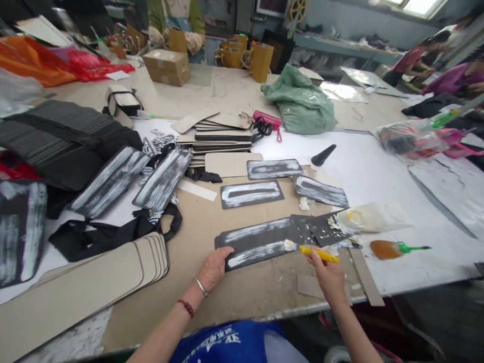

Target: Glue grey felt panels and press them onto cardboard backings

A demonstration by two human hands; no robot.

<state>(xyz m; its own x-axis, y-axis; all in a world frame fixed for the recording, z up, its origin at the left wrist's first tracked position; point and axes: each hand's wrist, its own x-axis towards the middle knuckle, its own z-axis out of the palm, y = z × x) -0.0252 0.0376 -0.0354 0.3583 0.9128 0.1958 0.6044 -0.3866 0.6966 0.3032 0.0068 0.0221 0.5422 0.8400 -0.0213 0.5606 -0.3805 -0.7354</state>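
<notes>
My left hand (215, 264) grips the near left corner of a long black panel (260, 242), its thumb on top. White glue streaks run along the panel's two long edges, with a dark band between them. My right hand (328, 275) is closed around the yellow handle of a glue brush (319, 253). The brush's whitish tip touches the panel near its right end. Beyond it lies a glue-spattered dark board (321, 229), beside a pale plastic bag (366, 218) with white glue at its mouth. Shorter glue-streaked black panels (251, 193) lie farther back.
Beige panels (102, 272) lie fanned at the left, near black straps (113, 234). A beige stack (221, 136) and a green bag (302, 103) stand farther back. An amber bottle (385, 249) with a green nozzle lies right. Across the table is another person (176, 25).
</notes>
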